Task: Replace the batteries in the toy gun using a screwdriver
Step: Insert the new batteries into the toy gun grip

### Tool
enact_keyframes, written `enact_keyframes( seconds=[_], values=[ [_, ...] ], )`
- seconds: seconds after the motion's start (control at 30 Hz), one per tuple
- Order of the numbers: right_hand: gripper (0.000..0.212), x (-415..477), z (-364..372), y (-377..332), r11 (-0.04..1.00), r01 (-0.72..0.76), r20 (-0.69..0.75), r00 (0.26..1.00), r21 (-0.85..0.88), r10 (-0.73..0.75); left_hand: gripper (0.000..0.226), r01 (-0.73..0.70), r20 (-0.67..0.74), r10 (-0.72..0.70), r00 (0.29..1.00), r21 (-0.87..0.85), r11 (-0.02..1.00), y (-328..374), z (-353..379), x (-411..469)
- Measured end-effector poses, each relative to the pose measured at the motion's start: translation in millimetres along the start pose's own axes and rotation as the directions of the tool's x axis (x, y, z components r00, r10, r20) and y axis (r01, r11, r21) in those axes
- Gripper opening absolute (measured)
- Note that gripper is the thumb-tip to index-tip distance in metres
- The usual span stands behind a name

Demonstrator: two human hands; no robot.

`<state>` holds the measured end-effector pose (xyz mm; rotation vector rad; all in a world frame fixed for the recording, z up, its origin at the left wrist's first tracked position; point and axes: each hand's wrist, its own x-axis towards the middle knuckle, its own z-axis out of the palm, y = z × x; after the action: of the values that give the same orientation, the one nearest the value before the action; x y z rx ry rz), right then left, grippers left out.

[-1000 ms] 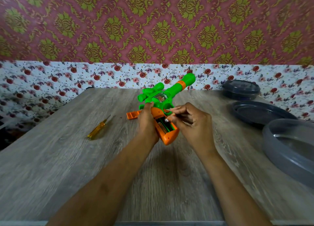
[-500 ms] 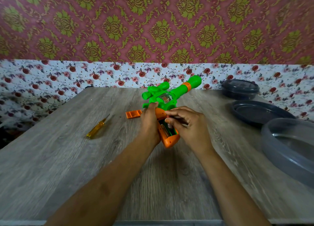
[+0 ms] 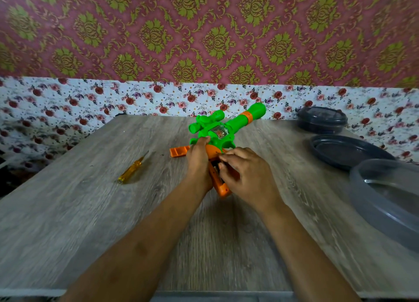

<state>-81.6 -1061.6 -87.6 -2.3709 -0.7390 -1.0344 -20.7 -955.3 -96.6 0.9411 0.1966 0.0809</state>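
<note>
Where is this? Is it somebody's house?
Probably a room at home: flowery wallpaper on the wall, a wood-look table pushed against it, and plastic food containers at the side.

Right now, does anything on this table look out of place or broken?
Nothing looks broken or spilled. The one loose piece is the orange cover, lying on the table left of the toy gun, whose grip compartment is open under the right hand.

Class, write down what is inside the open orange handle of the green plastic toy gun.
A dark slot shows in the orange handle of the green plastic toy gun. The right hand covers most of it, so any battery is hidden.
</note>
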Motion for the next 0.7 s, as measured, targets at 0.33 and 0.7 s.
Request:
enact_keyframes(
  seconds=[0.33, 0.7],
  values=[
    [0.034, -6, 3, 0, 0.977, -0.101, 0.027, 0.995, 0.187, 0.097, 0.020, -0.018, -0.041, 0.020, 0.999, 0.039, 0.999, 3, 1, -7],
    [0.030, 0, 7, -3, 0.985, -0.128, -0.002, 0.992, 0.118, 0.129, 0.015, -0.114, -0.077, 0.125, 0.989, 0.127, 0.985, 5, 5, -11]
  ],
)
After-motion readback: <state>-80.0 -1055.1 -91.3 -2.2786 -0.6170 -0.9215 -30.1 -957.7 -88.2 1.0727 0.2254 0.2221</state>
